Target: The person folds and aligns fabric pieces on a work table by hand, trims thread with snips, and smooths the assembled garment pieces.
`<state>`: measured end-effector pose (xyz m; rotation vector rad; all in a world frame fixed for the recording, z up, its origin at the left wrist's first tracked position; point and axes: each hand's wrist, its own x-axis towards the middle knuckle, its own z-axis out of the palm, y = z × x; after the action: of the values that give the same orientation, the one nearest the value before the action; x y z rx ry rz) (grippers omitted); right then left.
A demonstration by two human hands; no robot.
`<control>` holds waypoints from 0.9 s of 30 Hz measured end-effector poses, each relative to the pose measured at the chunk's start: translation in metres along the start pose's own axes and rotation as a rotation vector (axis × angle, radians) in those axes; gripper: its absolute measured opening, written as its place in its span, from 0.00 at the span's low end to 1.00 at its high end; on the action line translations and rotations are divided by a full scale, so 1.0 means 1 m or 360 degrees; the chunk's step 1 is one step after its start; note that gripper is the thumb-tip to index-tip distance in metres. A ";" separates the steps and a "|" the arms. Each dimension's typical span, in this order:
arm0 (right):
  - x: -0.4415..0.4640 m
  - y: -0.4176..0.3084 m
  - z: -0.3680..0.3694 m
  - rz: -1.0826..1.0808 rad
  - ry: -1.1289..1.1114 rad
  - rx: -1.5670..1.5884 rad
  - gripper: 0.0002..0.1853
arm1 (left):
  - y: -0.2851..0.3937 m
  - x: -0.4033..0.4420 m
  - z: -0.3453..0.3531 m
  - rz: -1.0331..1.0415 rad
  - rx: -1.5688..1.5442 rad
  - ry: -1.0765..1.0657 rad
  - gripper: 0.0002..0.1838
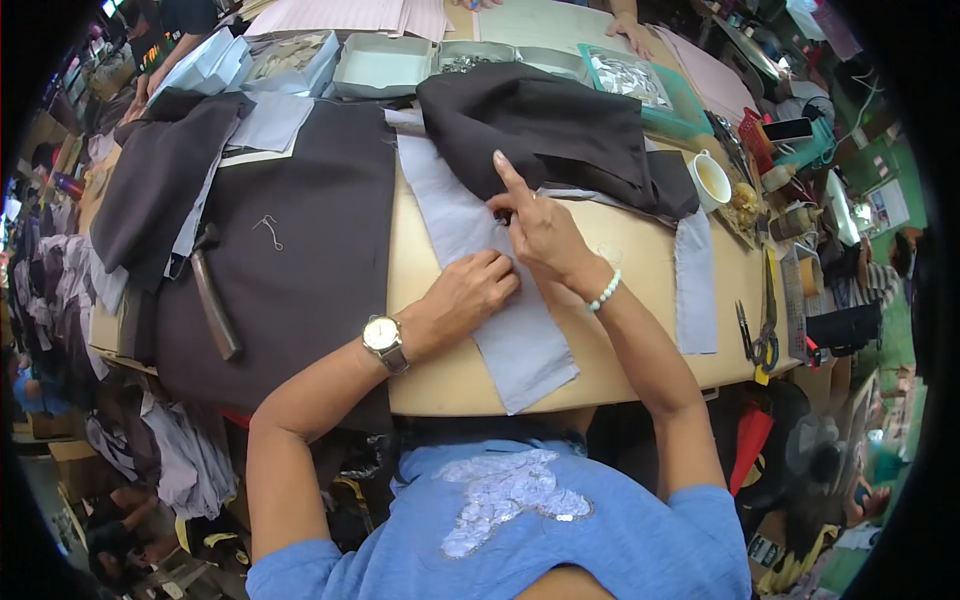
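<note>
A long pale blue-grey cloth strip [525, 350] runs down the table in front of me. My left hand [470, 295], with a watch at its wrist, rests on the strip with fingers curled together at the cloth. Just above it, my right hand [545, 235] points its index finger at a bunched dark cloth piece [530, 120]. Its thumb and other fingers close around something small and dark, mostly hidden. The dark piece overlaps the upper end of the strip. Another pale strip [696, 285] hangs from under its right side.
A large dark cloth [300, 300] covers the table's left, bearing a hammer [215, 305] and bent wire [268, 230]. Trays [383, 65] line the back. A cup [710, 180] and scissors [767, 320] lie right. Other people's hands [630, 32] show at the far edge.
</note>
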<state>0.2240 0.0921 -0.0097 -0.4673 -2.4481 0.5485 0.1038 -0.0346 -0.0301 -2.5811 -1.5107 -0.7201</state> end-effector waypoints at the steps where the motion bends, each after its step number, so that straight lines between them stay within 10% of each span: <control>1: 0.009 0.002 0.000 -0.0009 -0.0018 -0.0075 0.41 | -0.001 0.000 -0.001 0.0004 -0.0016 -0.0027 0.07; 9: 0.060 0.029 0.005 0.0200 -0.0351 -0.0294 0.43 | -0.013 0.009 -0.005 -0.0060 -0.0082 -0.0362 0.07; 15: 0.025 -0.006 -0.025 0.0122 0.0394 -0.0259 0.38 | -0.031 0.026 -0.009 -0.0041 0.0185 0.0096 0.26; 21: -0.105 -0.064 -0.024 0.1066 0.0090 0.0454 0.37 | -0.055 0.021 -0.011 -0.0272 -0.0233 -0.0287 0.43; 27: -0.123 -0.101 -0.001 0.0744 0.0038 0.0277 0.32 | -0.077 0.028 -0.010 -0.0163 -0.0440 -0.0417 0.48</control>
<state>0.2994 -0.0480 -0.0173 -0.9740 -2.2426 0.9303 0.0473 0.0246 -0.0231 -2.9174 -1.7388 -0.6641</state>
